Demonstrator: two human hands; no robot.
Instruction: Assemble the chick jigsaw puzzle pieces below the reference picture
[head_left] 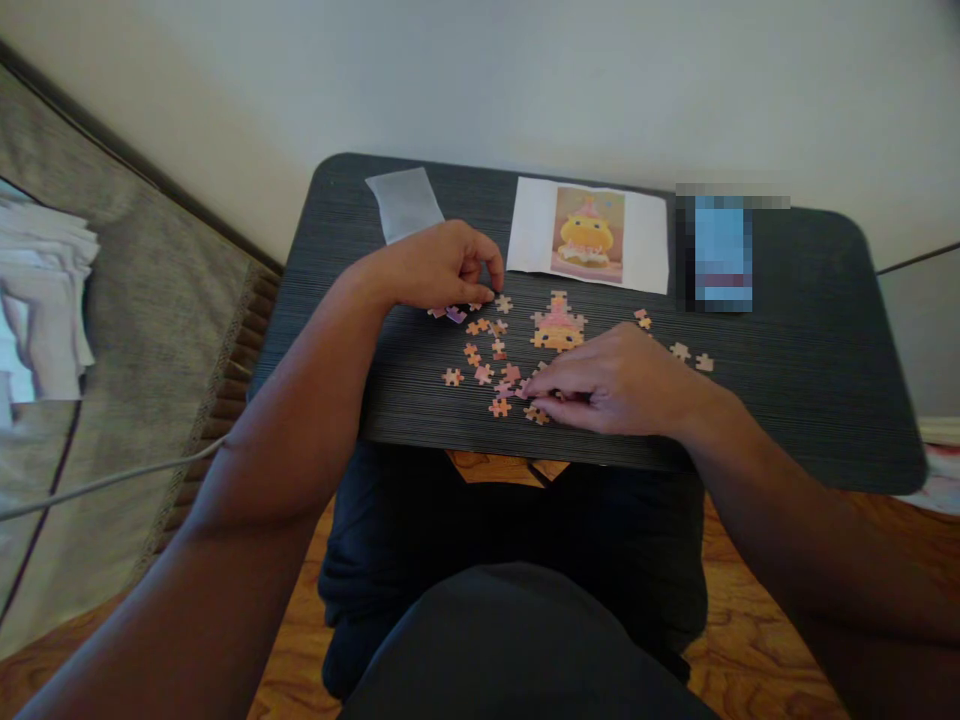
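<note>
Loose jigsaw puzzle pieces [484, 374] in orange, pink and purple lie scattered on the dark table. Above my right hand is a small joined section of puzzle [559, 325], with a pink peak over a yellow part with eyes. My left hand [450, 265] rests by the upper left pieces, fingers curled and thumb drawn in; whatever lies under the fingertips is mostly hidden. Among the lower pieces, my right hand [615, 385] pinches a pinkish puzzle piece [523, 388] between thumb and forefinger, close to the tabletop. That hand covers some pieces.
A white sheet with a printed picture [589, 235] lies at the back of the table [810, 400]. Left of it is a translucent bag [406, 200]; to its right, a pixelated phone-like object [722, 255]. Two pale pieces [680, 351] lie right of my hand. A wall stands behind.
</note>
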